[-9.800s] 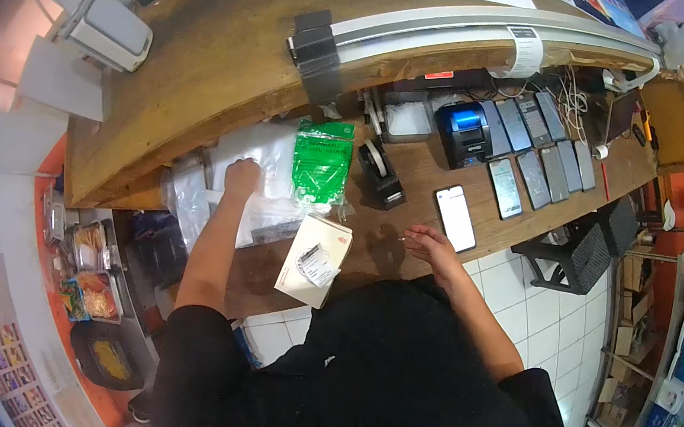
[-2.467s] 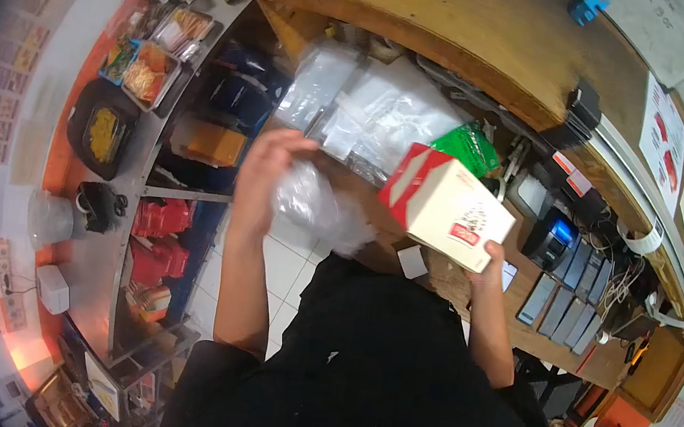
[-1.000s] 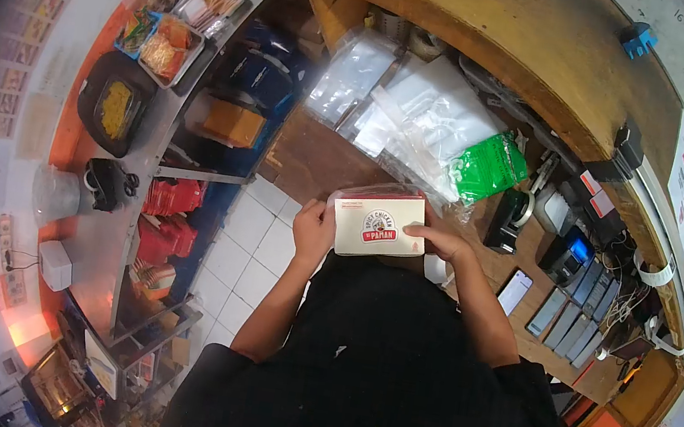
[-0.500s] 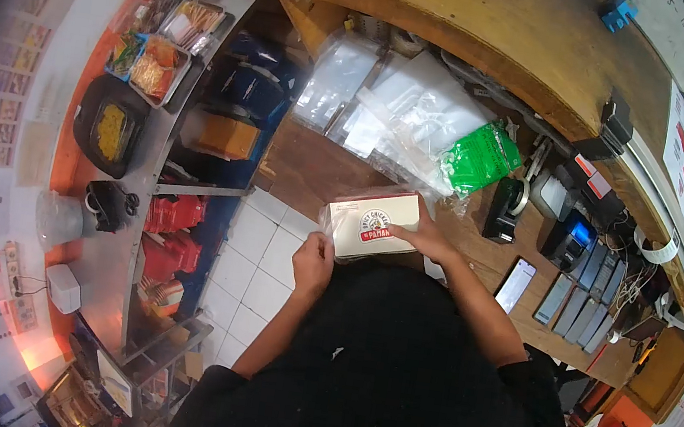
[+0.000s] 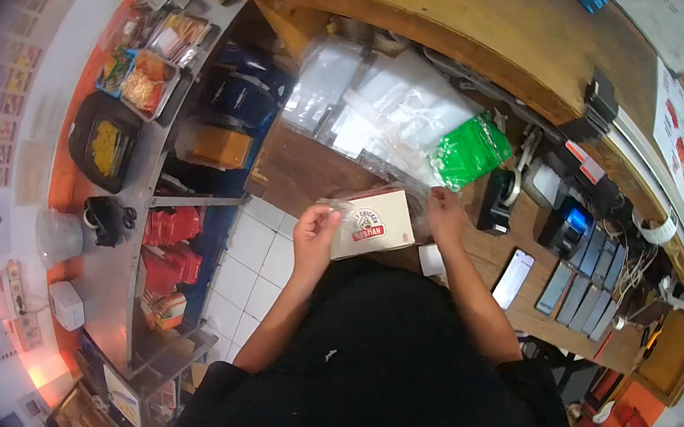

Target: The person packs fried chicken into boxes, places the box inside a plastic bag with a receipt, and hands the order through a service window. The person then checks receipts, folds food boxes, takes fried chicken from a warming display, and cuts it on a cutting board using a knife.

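A cream cardboard food box [image 5: 394, 216] with a round chicken logo and a red label lies slightly tilted at the near edge of the wooden counter. Clear plastic bag [image 5: 421, 213] film surrounds it, bunching out on both sides. My left hand [image 5: 315, 236] pinches the film at the box's left end, fingers closed. On the right, my right hand [image 5: 445, 218] grips the film just off the box's right end. How far the film covers the box is hard to make out.
Clear bags [image 5: 401, 104] and a green packet [image 5: 471, 151] lie beyond the box. To the right are a tape dispenser [image 5: 498, 202], a card terminal [image 5: 569, 228], a lit phone [image 5: 513, 279] and several more phones. A metal shelf [image 5: 173, 199] stands left.
My right hand has let go of the box's right side and moved outward and up, pulling film from it. My left hand has risen slightly along the left end. The view has shifted a little.
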The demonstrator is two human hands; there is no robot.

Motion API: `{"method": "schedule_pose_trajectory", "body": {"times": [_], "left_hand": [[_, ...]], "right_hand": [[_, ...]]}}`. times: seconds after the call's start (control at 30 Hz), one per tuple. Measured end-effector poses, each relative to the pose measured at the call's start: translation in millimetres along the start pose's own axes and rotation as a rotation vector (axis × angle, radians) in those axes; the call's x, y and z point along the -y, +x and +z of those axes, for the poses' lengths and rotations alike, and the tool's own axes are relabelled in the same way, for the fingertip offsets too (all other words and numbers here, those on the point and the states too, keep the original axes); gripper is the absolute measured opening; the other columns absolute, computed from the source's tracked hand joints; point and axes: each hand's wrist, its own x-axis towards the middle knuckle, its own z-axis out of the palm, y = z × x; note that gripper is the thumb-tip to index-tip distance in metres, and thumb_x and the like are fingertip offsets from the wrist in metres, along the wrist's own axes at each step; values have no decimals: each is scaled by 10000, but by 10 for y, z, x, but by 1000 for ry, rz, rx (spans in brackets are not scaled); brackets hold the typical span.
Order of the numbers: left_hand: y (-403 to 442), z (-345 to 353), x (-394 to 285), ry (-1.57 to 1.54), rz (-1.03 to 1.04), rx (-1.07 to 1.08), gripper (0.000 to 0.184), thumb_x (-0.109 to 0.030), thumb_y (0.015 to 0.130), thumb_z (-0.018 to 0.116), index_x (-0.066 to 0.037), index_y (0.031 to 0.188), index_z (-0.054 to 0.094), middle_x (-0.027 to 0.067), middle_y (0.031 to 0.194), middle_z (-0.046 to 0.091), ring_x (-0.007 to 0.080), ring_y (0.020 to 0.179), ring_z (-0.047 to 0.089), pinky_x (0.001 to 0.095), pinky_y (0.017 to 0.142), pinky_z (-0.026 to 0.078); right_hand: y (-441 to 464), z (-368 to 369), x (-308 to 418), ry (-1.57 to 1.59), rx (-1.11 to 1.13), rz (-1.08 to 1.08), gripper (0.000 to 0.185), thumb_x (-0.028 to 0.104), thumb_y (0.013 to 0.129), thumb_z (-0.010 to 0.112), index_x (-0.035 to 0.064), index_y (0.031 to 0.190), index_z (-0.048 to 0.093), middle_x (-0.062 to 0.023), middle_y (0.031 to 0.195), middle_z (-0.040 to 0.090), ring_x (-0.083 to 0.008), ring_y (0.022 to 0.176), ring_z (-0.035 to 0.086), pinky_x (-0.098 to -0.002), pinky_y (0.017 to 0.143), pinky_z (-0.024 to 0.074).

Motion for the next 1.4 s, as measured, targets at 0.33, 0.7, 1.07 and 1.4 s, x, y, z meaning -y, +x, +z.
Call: {"method": "schedule_pose_trajectory", "body": {"times": [0.33, 0.7, 1.07, 1.4], "left_hand": [[-72, 46, 437, 573, 434, 329, 100, -81, 880, 659, -7, 878, 592, 93, 900, 618, 161, 884, 578, 315, 807, 458], [66, -253, -320, -695, -101, 88, 112, -134, 977, 541, -85, 1073, 510, 32, 936, 601, 133, 847, 578, 334, 778, 494], [-95, -221, -1300, -776, -207, 64, 368, -71, 901, 620, -69, 1234, 463, 59, 1128, 572, 153, 1023, 544, 329, 900, 434], [15, -264, -1057, -434, -169, 173, 439, 76, 813, 662, -61, 1190, 484, 27, 992, 606, 86, 894, 566, 235, 826, 437]], "right_hand": [[-421, -518, 524, -217, -343, -345, 139, 150, 732, 664, 21, 783, 654, -196, 779, 664, -334, 690, 666, -421, 636, 525], [-715, -903, 1203, 981, 255, 84, 103, 119, 886, 654, 46, 910, 584, 5, 751, 581, -68, 588, 534, -207, 528, 425], [-1059, -1310, 1578, 778, 317, -327, 362, 23, 867, 654, -20, 1202, 523, -61, 940, 624, -136, 797, 623, -264, 714, 524], [-641, -1707, 1187, 277, 430, -309, 277, 245, 919, 653, 15, 1068, 691, -42, 1060, 666, -151, 918, 604, -283, 842, 468]]}}
